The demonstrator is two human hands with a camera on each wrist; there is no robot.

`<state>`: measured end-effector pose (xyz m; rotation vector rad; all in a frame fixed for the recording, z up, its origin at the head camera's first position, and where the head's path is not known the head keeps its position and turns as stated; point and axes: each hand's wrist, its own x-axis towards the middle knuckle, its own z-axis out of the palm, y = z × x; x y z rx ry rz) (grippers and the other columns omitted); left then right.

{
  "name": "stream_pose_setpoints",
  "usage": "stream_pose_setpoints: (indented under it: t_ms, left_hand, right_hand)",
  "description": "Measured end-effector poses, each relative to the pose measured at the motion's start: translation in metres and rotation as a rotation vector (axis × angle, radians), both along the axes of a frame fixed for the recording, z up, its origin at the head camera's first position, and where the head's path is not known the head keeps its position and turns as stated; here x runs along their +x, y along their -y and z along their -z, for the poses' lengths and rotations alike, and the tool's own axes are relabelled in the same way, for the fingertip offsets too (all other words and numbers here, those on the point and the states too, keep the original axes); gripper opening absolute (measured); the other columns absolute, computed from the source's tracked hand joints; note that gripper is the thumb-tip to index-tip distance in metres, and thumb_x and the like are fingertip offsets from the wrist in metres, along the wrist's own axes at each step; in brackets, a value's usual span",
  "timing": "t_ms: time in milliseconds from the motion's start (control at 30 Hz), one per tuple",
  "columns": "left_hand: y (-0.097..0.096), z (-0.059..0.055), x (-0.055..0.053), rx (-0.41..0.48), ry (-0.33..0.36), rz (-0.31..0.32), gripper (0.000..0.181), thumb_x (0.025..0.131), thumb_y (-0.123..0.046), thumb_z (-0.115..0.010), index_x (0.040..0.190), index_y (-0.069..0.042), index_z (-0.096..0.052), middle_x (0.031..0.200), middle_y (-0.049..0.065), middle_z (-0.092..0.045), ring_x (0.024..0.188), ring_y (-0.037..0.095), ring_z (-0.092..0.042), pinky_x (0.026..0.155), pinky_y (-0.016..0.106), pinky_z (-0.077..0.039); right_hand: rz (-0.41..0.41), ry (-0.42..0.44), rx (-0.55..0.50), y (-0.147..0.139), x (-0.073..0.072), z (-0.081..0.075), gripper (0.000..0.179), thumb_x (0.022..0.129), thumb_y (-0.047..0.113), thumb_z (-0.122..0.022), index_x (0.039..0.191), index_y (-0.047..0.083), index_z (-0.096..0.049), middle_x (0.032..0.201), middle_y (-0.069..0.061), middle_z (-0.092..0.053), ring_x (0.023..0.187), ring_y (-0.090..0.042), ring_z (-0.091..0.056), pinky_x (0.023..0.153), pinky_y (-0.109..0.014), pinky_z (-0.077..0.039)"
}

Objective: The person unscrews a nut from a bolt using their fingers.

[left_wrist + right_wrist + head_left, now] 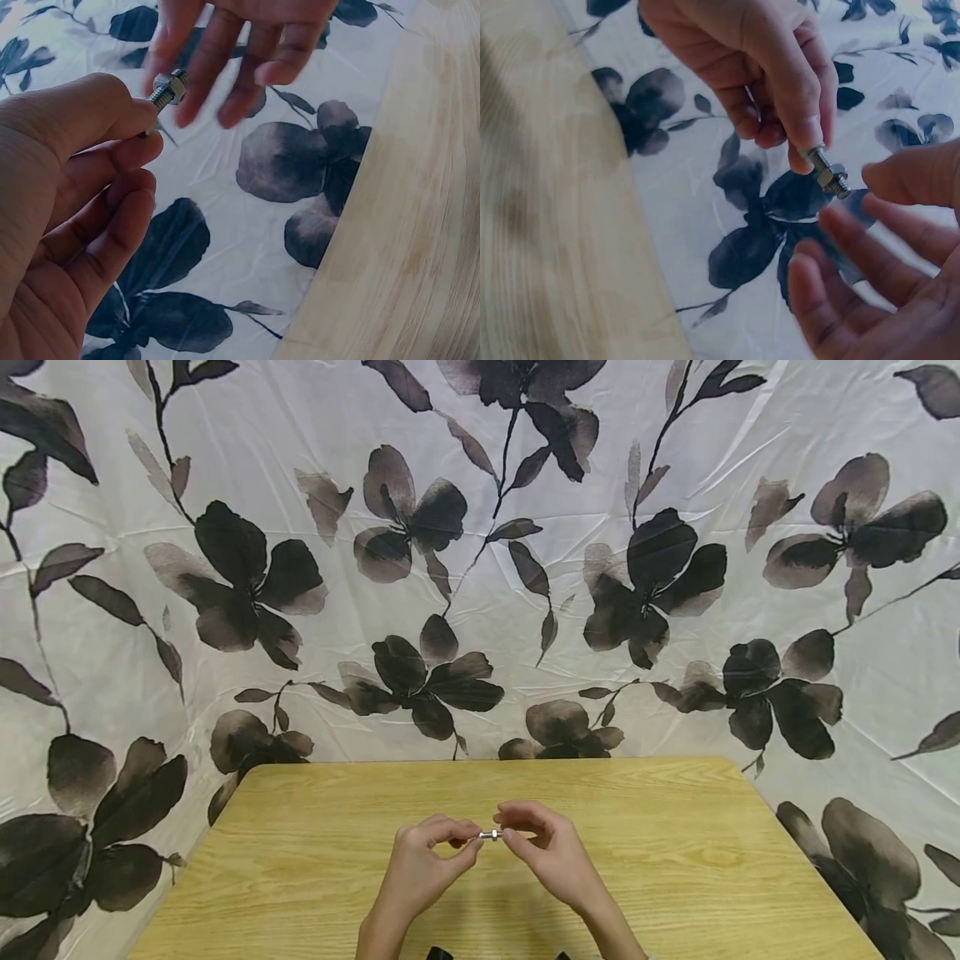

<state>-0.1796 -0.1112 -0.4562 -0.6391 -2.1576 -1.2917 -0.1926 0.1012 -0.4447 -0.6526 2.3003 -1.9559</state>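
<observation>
My left hand pinches a small metal bolt between thumb and index finger, above the table. A hex nut sits on the bolt's thread, with a short threaded end sticking out past it toward the right. My right hand is just beside that end. In the right wrist view its thumb and fingers are spread apart around the bolt's free end, without gripping it. The bolt's other end is hidden in the left fingertips.
A yellow wood-grain table lies under both hands. Behind it hangs a white cloth with dark flowers. Two small dark objects poke in at the bottom edge of the head view.
</observation>
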Motion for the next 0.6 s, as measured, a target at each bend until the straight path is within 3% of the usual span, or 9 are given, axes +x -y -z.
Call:
stream_pose_setpoints:
  t_ms: [133,233,600]
  left_hand:
    - [0.0000,0.0006,0.0004,0.004,-0.008,0.003,0.022,0.077,0.001,-0.087,0.087,-0.018,-0.082,0.089,-0.006,-0.079,0.076,0.005,-0.070,0.067,0.030,-0.060]
    - [0.0002,0.0005,0.0007,0.012,-0.005,0.013,0.022,0.078,0.001,-0.087,0.087,-0.019,-0.082,0.089,-0.006,-0.079,0.077,0.006,-0.070,0.067,0.031,-0.060]
    - [0.0014,-0.0011,0.0018,0.017,-0.002,0.031,0.021,0.079,0.001,-0.086,0.089,-0.018,-0.083,0.089,-0.005,-0.079,0.078,0.010,-0.072,0.068,0.030,-0.061]
  right_hand:
    - [0.026,0.054,0.085,-0.0006,-0.0003,-0.0003,0.027,0.102,0.029,-0.066,0.112,0.006,-0.077,0.105,-0.012,-0.077,0.093,-0.012,-0.070,0.078,-0.029,-0.059]
    - [0.012,0.064,0.106,-0.0008,0.0000,-0.0005,0.027,0.102,0.030,-0.067,0.107,0.006,-0.078,0.099,-0.011,-0.077,0.088,-0.012,-0.071,0.075,-0.031,-0.059]
    - [0.010,0.009,0.043,-0.0002,0.0022,-0.0020,0.019,0.096,0.018,-0.075,0.110,0.006,-0.076,0.108,-0.014,-0.075,0.096,-0.011,-0.071,0.081,-0.026,-0.059]
